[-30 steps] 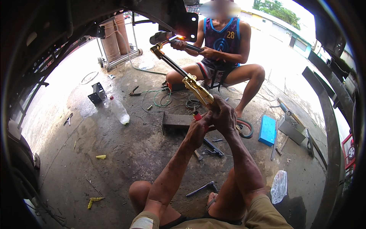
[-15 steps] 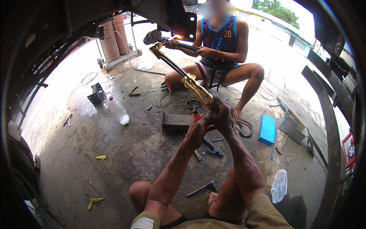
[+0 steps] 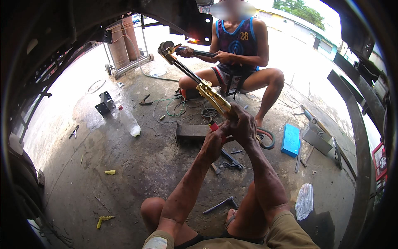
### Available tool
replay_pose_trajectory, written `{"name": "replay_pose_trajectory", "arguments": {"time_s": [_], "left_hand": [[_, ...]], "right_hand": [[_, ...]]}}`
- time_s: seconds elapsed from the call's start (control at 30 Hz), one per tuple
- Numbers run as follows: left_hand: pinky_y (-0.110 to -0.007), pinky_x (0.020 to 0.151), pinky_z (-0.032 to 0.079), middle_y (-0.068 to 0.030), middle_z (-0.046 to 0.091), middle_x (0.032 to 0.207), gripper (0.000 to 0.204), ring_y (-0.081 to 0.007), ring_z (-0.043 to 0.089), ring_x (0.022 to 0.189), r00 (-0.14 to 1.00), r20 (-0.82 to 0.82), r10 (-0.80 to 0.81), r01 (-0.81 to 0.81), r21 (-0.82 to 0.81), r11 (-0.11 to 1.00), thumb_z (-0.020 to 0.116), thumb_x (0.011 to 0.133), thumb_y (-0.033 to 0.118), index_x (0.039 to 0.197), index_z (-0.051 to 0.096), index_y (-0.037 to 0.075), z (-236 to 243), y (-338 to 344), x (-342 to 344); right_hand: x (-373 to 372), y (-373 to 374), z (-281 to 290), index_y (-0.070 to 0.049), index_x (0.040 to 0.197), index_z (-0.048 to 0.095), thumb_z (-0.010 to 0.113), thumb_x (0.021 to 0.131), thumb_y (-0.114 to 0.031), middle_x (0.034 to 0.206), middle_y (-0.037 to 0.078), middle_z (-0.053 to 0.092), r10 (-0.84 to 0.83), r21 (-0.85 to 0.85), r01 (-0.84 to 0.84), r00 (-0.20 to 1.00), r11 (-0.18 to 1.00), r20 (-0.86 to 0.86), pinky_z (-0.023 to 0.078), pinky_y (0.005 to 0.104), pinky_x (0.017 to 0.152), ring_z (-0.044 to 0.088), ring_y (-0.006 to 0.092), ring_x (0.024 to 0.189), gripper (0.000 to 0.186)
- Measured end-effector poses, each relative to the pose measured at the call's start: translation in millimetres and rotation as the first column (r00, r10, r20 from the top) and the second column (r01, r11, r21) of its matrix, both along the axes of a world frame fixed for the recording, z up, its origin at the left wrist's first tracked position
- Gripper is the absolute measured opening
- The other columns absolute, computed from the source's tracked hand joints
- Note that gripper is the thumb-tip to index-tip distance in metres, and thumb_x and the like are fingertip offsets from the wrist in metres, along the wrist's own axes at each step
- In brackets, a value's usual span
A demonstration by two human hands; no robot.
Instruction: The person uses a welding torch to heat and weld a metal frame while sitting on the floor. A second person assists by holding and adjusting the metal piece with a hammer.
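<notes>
My right hand point(image 3: 243, 126) is wrapped around the rear of a brass cutting torch point(image 3: 213, 96), whose tubes slant up and left to an angled head. No flame shows at its tip. Just beside it, my left hand point(image 3: 216, 141) is closed on a small red lighter point(image 3: 213, 125) with a dark top. Across from me a seated person point(image 3: 238, 45) grips a long-handled hammer point(image 3: 199, 52) in both hands. The torch head partly covers the hammer's head. Above them, a spot on the dark metal frame point(image 3: 191, 30) glows orange.
Green cables point(image 3: 176, 106), a steel channel piece point(image 3: 192, 133) and a plastic bottle point(image 3: 129, 121) lie on the concrete. A blue box point(image 3: 291, 140) and metal box point(image 3: 318, 137) stand at right. Gas cylinders point(image 3: 120, 47) sit on a cart behind. An L-shaped bar point(image 3: 220, 204) lies near my feet.
The hammer's head has dropped a little, going behind the torch head. The glow on the frame looks dimmer. My hands keep their hold, and the torch has shifted very slightly left.
</notes>
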State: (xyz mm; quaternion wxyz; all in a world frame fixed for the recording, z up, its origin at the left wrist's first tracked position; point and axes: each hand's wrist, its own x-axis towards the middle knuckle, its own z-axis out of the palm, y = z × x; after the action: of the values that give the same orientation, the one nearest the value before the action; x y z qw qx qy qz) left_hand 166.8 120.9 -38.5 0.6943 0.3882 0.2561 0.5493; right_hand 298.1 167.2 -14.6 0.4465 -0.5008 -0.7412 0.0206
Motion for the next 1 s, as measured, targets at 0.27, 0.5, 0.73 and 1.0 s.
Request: {"name": "replay_pose_trajectory", "arguments": {"time_s": [0.27,0.5,0.73,1.0], "left_hand": [[-0.037,0.098,0.053,-0.0067,0.069,0.122,0.042,-0.0170,0.066,0.111,1.000,-0.005,0.022,-0.022,-0.014,1.000,0.050,0.109,0.037,0.132,0.063,0.005,-1.0,-0.3,-0.5],[-0.037,0.100,0.052,-0.0074,0.068,0.124,0.042,-0.0179,0.065,0.113,1.000,0.003,0.006,-0.006,-0.002,1.000,0.049,0.109,0.035,0.134,0.062,0.004,-2.9,0.5,-0.2],[-0.038,0.101,0.051,-0.0077,0.068,0.125,0.042,-0.0183,0.065,0.114,1.000,-0.005,-0.005,0.005,-0.008,1.000,0.049,0.109,0.035,0.133,0.062,0.003,-4.6,2.3,0.0],[-0.038,0.100,0.051,-0.0072,0.068,0.126,0.044,-0.0183,0.065,0.114,1.000,-0.014,0.020,-0.020,0.013,1.000,0.049,0.109,0.037,0.135,0.062,0.004,3.9,-4.0,-0.3]], "right_hand": [[-1.0,-4.1,3.7,-0.009,0.125,0.066,0.074,0.090,-0.030,0.109,0.014,0.073,0.028,-0.006,-0.028,1.000,1.000,-0.003,0.055,0.0456,0.080,0.071,0.0366,0.098,0.042],[-1.5,-6.9,6.2,-0.009,0.125,0.067,0.074,0.090,-0.030,0.108,0.014,0.073,0.013,-0.002,-0.013,1.000,1.000,-0.010,0.055,0.0453,0.079,0.071,0.0362,0.098,0.041],[-1.4,-6.2,6.4,-0.009,0.127,0.066,0.075,0.088,-0.025,0.110,0.016,0.073,0.010,-0.007,-0.011,1.000,1.000,-0.009,0.056,0.0434,0.081,0.072,0.0350,0.099,0.042],[-2.0,-4.0,3.6,-0.010,0.124,0.066,0.074,0.090,-0.030,0.109,0.014,0.073,0.028,-0.010,-0.028,0.999,1.000,-0.038,0.054,0.0462,0.081,0.070,0.0376,0.100,0.040]]}}
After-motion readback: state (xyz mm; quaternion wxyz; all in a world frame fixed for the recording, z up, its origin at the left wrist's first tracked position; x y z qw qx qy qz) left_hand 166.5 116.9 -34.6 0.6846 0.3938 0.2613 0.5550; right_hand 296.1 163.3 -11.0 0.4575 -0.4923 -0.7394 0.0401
